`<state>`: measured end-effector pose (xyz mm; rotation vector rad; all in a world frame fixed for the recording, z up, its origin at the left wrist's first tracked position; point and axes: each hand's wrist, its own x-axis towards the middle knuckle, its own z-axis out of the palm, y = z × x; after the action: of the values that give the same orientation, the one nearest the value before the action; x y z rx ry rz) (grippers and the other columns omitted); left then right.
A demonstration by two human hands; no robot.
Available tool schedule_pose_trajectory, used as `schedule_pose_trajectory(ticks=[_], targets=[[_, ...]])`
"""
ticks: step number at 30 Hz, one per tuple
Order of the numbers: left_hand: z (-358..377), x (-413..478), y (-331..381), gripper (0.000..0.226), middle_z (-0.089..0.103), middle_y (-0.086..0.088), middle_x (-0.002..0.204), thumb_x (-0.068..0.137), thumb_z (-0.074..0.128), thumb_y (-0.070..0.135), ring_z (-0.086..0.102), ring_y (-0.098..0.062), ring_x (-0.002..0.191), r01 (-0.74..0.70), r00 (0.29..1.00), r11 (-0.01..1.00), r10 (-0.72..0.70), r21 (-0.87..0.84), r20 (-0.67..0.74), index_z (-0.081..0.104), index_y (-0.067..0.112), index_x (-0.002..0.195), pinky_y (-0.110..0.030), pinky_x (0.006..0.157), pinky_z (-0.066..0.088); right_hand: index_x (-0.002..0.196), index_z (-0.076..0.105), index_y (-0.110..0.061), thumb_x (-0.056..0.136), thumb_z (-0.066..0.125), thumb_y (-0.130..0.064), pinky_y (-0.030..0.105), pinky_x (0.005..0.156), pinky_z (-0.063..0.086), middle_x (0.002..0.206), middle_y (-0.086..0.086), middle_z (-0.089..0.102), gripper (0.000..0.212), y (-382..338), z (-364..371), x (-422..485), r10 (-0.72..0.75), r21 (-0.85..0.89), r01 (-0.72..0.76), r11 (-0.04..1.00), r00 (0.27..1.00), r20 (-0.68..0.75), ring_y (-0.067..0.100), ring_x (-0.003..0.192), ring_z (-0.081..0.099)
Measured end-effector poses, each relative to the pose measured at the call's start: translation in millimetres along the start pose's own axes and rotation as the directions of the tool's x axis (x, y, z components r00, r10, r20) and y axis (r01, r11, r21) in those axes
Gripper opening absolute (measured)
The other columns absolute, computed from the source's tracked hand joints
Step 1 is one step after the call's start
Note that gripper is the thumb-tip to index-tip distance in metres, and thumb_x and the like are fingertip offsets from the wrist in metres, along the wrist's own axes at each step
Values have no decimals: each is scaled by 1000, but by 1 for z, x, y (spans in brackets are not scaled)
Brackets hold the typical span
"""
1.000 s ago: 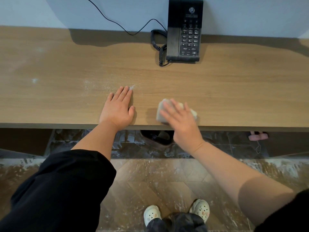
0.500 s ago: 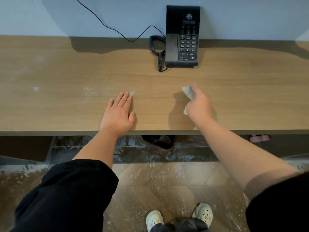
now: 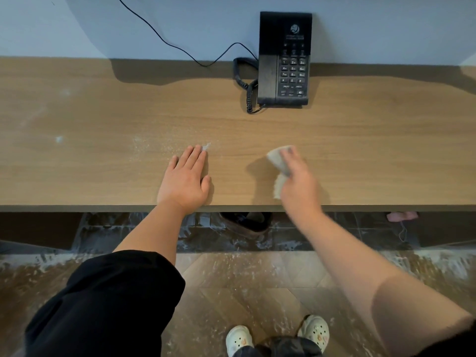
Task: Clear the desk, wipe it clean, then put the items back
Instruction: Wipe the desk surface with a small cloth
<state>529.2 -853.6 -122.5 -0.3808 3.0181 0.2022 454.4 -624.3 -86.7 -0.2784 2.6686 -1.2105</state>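
Two hands on desk (image 3: pixel 386 150): right hand (image 3: pixel 298 181) fingers curled round cloth (image 3: pixel 277 161); dust (image 3: pixel 154 148) lies leftward, touching left hand's (image 3: pixel 184 182) flat, pressed-together fingertips.

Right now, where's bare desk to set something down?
Widest bare patch: light wooden desk right of the right hand holding the grey cloth. Left of the flat left hand is bare too, but dusted with white powder. Crowded at back centre: black corded telephone and its coiled cord.
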Motion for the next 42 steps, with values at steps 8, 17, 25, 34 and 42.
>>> schedule_pose_trajectory(ticks=[8, 17, 25, 34, 42], targets=[[-2, 0, 0, 63, -1, -1, 165, 102, 27, 36, -5, -16, 151, 1, 1000, 1000, -1, -7, -3, 5, 14, 157, -40, 123, 1, 151, 20, -29, 85, 49, 5, 39, 121, 1, 160, -1, 5, 80, 12, 23, -10, -274, -503, 332, 798, 943, 188, 18, 148, 4], [-3, -1, 2, 63, 0, -1, 165, 102, 27, 37, -5, -16, 151, 11, 1000, 1000, -11, -10, 1, 6, 14, 157, -39, 123, 0, 123, 62, -8, 67, 72, 14, 49, 111, 25, 141, 10, 48, 61, 27, 45, -69, -703, -260, 737, 624, 675, 224, 28, 134, 42], [-3, -1, 1, 62, -2, -1, 165, 102, 25, 37, -7, -16, 151, 5, 1000, 1000, -5, -9, -4, 4, 15, 157, -39, 123, -2, 153, 11, -18, 100, 33, -24, 47, 120, 11, 162, 5, 3, 57, -42, 4, 75, -118, -513, 192, 837, 978, 174, 22, 149, 5], [-1, 0, -1, 63, -5, 0, 164, 102, 23, 39, -9, -15, 151, 2, 1000, 1000, -2, -16, 5, 2, 16, 157, -40, 123, -2, 151, 20, -11, 100, 35, -17, 43, 121, 10, 161, 10, 10, 54, -9, 41, 98, -223, -580, 270, 769, 963, 153, 27, 148, 9], [-1, 0, 0, 64, -4, -1, 165, 101, 24, 38, -8, -16, 151, 2, 1000, 999, -1, -34, 19, 2, 14, 157, -41, 123, -2, 150, 27, -22, 84, 46, 13, 33, 122, 8, 159, -5, 16, 77, -18, 58, 25, -391, -347, 525, 777, 835, 387, 10, 147, 12]])
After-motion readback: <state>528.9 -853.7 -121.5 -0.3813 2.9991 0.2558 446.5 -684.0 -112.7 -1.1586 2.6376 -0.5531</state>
